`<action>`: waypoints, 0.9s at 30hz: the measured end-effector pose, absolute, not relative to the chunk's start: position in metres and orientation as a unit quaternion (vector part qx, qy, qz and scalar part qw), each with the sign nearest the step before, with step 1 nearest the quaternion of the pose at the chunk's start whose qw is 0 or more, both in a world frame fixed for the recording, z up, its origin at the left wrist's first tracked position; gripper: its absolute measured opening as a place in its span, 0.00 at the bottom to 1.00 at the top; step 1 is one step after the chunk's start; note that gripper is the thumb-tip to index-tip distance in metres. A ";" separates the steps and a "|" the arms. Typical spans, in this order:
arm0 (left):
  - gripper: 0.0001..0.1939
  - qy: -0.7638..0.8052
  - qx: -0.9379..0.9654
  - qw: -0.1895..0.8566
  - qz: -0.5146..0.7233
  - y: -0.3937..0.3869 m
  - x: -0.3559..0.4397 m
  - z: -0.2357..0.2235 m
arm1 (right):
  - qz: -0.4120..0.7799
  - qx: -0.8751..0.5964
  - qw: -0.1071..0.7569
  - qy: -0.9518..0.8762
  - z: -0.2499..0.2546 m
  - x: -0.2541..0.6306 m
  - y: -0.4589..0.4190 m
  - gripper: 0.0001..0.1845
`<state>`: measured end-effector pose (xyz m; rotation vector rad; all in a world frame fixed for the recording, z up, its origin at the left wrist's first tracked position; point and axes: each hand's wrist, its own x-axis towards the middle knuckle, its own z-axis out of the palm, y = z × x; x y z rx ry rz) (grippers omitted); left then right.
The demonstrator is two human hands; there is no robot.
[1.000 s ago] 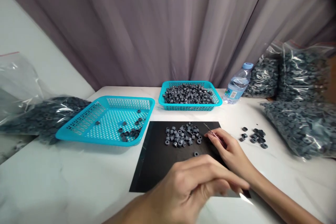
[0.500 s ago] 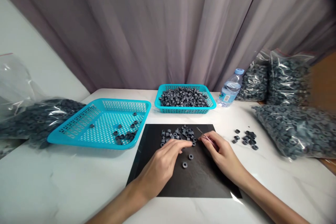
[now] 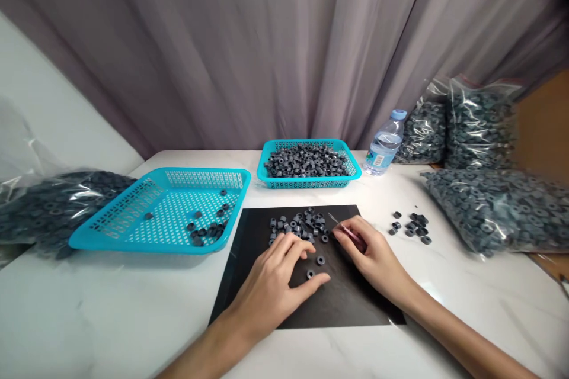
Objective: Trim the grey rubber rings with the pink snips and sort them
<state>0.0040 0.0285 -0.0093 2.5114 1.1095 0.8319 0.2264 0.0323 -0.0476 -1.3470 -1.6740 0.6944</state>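
Observation:
My left hand [image 3: 269, 284] rests low over the black mat [image 3: 351, 302], thumb spread away from the fingers, with nothing visible in its grasp. In the gap beside its thumb lie two grey rings, a farther ring [image 3: 323, 262] and a nearer ring [image 3: 307, 275]. Beyond the fingertips is a loose pile of grey rings [image 3: 291, 226]. At the pile's right side, my right hand [image 3: 373, 254] is closed around a slim pink-handled tool [image 3: 351, 233]. Its thin metal tip points up and left; the exact kind of tool is unclear.
A turquoise basket [image 3: 146, 244] with some rings stands left; a fuller turquoise basket [image 3: 306, 183] is at the back. A water bottle [image 3: 384, 145] stands beside it. Loose rings [image 3: 415, 225] lie right of the mat. Filled plastic bags [image 3: 502, 207] crowd the right, another bag [image 3: 66, 198] the left.
My left hand has come from the near right to the pile's near edge, then its thumb opened away from the fingers. A second ring now shows apart from the pile. The right hand keeps the tool.

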 end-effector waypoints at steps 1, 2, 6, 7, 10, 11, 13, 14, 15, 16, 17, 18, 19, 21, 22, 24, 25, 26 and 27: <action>0.13 0.398 0.859 0.145 0.289 0.026 0.008 -0.013 | 0.277 -0.536 0.426 -0.675 -0.047 0.226 0.032 0.14; 0.14 0.411 0.850 0.151 0.294 0.024 0.012 -0.016 | 0.276 -0.530 0.424 -0.680 -0.045 0.225 0.031 0.14; 0.15 0.408 0.849 0.138 0.305 0.018 0.024 -0.028 | 0.270 -0.516 0.421 -0.695 -0.042 0.224 0.030 0.11; 0.14 0.408 0.849 0.135 0.307 0.019 0.025 -0.030 | 0.268 -0.516 0.422 -0.696 -0.042 0.224 0.030 0.11; 0.11 0.425 0.836 0.156 0.311 0.022 0.025 -0.032 | 0.265 -0.517 0.422 -0.696 -0.042 0.224 0.030 0.12; 0.11 0.430 0.831 0.169 0.309 0.024 0.025 -0.032 | 0.266 -0.516 0.420 -0.698 -0.042 0.225 0.030 0.11; 0.10 0.436 0.826 0.191 0.302 0.025 0.024 -0.031 | 0.271 -0.510 0.414 -0.703 -0.043 0.225 0.030 0.11; 0.10 0.439 0.824 0.197 0.298 0.025 0.024 -0.030 | 0.274 -0.506 0.412 -0.706 -0.044 0.225 0.030 0.11; 0.10 0.440 0.824 0.201 0.294 0.024 0.023 -0.029 | 0.277 -0.503 0.412 -0.707 -0.044 0.225 0.030 0.11; 0.09 0.439 0.825 0.203 0.293 0.023 0.023 -0.028 | 0.280 -0.501 0.413 -0.707 -0.044 0.225 0.029 0.11; 0.09 0.435 0.827 0.201 0.294 0.022 0.022 -0.027 | 0.283 -0.501 0.415 -0.705 -0.044 0.224 0.029 0.11; 0.09 0.430 0.829 0.198 0.299 0.021 0.021 -0.026 | 0.285 -0.501 0.418 -0.703 -0.043 0.224 0.029 0.12; 0.08 0.422 0.831 0.192 0.307 0.019 0.019 -0.025 | 0.287 -0.500 0.420 -0.701 -0.042 0.224 0.028 0.12; 0.08 0.404 0.835 0.178 0.329 0.017 0.017 -0.024 | 0.294 -0.491 0.427 -0.700 -0.039 0.223 0.025 0.13; 0.08 0.396 0.836 0.171 0.341 0.016 0.016 -0.023 | 0.301 -0.481 0.430 -0.702 -0.038 0.222 0.024 0.13; 0.08 0.382 0.836 0.159 0.359 0.015 0.014 -0.023 | 0.331 -0.456 0.430 -0.705 -0.035 0.222 0.021 0.12; 0.08 0.378 0.836 0.155 0.368 0.015 0.014 -0.023 | 0.359 -0.444 0.425 -0.703 -0.033 0.221 0.021 0.12; 0.09 0.374 0.834 0.153 0.375 0.015 0.014 -0.023 | 0.393 -0.432 0.418 -0.696 -0.032 0.221 0.020 0.13; 0.10 0.371 0.832 0.153 0.383 0.015 0.014 -0.023 | 0.431 -0.421 0.407 -0.687 -0.030 0.221 0.020 0.14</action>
